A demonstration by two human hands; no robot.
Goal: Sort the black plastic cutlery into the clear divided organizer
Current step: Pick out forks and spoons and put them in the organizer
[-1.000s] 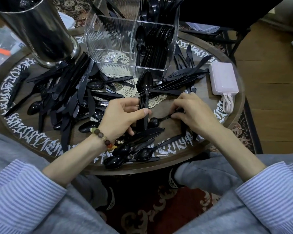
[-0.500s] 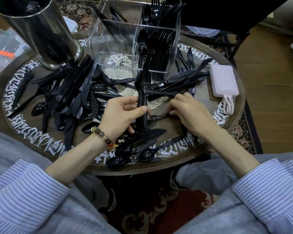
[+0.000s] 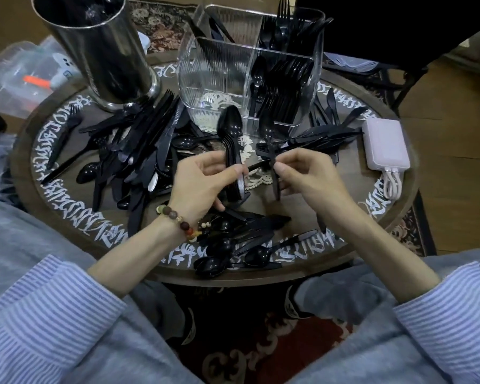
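The organizer [image 3: 216,79] is clear hard plastic, its walls finely ribbed and glinting. Just in front of it, the spoon stack [image 3: 231,145] is glossy black plastic with sharp highlights on the top bowl. Left of the organizer stands a polished metal cylinder [image 3: 106,54], mirror-bright. The worktop [image 3: 344,200] beneath the organizer is dark matt wood with chalky white lettering. To the organizer's right lies a smooth, satin pale-pink plastic power bank [image 3: 385,145].
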